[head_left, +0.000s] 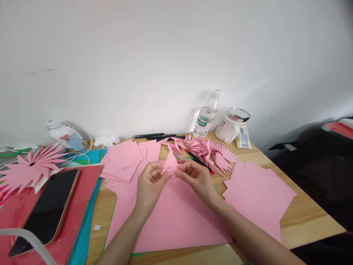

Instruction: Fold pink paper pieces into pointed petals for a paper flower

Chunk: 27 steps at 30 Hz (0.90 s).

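Between my two hands is a small piece of folded pink paper (170, 162), its pointed tip facing away from me. My left hand (150, 184) pinches its left lower corner between thumb and fingers. On the opposite corner, my right hand (197, 180) has a similar pinch. Both hands are above a large pink sheet (176, 217) that lies flat on the wooden table. Beyond them sit several folded pink paper pieces (205, 147), some joined in a curved fan. Stacked pink paper squares (124, 158) lie to the left, and more pink squares (259, 195) to the right.
Along the wall stand a water bottle (206, 116), a white mug (230, 125) and a white pill bottle (66, 136). Black pens (150, 135) lie at the back. At left, a phone (48, 209) and a pink paper pinwheel shape (30, 165) rest on a red folder (79, 198).
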Available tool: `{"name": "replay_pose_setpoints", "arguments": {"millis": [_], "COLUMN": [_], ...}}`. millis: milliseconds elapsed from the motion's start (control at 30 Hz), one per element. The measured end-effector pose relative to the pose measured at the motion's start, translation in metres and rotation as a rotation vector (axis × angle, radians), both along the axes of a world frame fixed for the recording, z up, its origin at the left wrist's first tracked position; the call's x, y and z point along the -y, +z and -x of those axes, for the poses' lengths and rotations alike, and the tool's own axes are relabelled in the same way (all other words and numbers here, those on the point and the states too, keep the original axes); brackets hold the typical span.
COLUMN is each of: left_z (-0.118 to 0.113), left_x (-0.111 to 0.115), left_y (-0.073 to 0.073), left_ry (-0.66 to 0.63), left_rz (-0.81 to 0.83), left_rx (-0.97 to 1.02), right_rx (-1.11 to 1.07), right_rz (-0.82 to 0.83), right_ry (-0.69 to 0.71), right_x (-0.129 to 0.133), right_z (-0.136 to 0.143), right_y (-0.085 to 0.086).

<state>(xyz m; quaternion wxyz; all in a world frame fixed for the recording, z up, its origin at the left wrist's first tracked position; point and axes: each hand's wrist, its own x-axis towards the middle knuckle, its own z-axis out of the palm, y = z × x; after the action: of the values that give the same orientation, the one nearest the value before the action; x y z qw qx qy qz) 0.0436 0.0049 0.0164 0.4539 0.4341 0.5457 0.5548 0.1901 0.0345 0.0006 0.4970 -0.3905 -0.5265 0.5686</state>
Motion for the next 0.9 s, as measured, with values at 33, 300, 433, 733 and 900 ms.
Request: {"name": "replay_pose_setpoints", "arguments": {"millis": [33,300,433,733,900], "left_z": [-0.0003,-0.0005,-0.0009,-0.0012,0.0000], "left_x": [-0.0001,-0.0004,0.0007,-0.0020,-0.0006], "left_y": [0.0002,0.0015,0.0051,-0.0009,0.0014], "left_ry": [0.002,-0.092,-0.088,-0.019,-0.035], "left_rz": [0.013,0.081,0.126,0.065,0.100], "left_rx": [0.006,-0.025,-0.042,0.144,0.092], "right_rx": [-0.019,0.099,0.105,0.044,0.082], "right_rz": [0.023,-0.051,-0.051,0.019,0.002], "right_ry": [0.016,0.060,0.061,0.022,0.000], "right_x": [0.0003,0.0016,0.0024,0.0022,0.0015], "right_z": [0.0004,0.0007,0.0012,0.0014,0.0000], "right_y": [-0.0001,-0.0008,-0.0009,-0.0005,-0.0058]}}
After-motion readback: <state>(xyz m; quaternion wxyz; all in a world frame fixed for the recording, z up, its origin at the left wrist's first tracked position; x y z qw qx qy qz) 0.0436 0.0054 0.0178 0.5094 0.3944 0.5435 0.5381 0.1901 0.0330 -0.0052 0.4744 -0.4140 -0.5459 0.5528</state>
